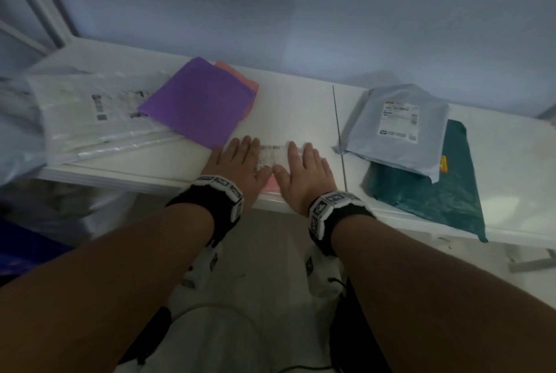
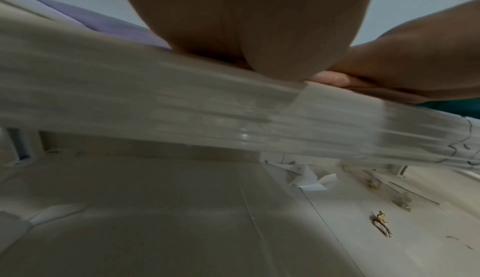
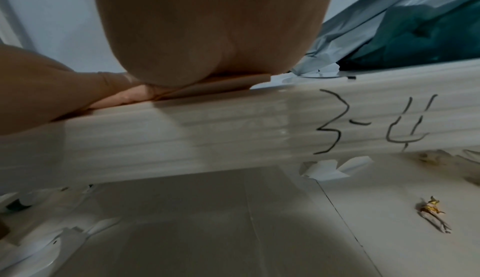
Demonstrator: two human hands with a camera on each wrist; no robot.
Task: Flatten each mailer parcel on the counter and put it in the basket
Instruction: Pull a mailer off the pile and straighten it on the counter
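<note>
A small pink mailer (image 1: 270,184) with a white label (image 1: 275,154) lies at the front edge of the white counter (image 1: 301,108). My left hand (image 1: 237,162) and right hand (image 1: 304,168) press flat on it side by side, fingers straight. Most of the mailer is hidden under my palms. In the left wrist view my left hand (image 2: 246,35) rests on the counter edge (image 2: 182,100). The right wrist view shows my right hand (image 3: 207,35) pressing on the pink mailer (image 3: 226,83). No basket can be made out.
A purple mailer (image 1: 195,101) over a salmon one (image 1: 243,77) lies left of centre. A white mailer (image 1: 99,111) sits further left. A grey mailer (image 1: 400,129) on a teal mailer (image 1: 436,189) lies at the right. The counter front bears "3-4" (image 3: 369,123).
</note>
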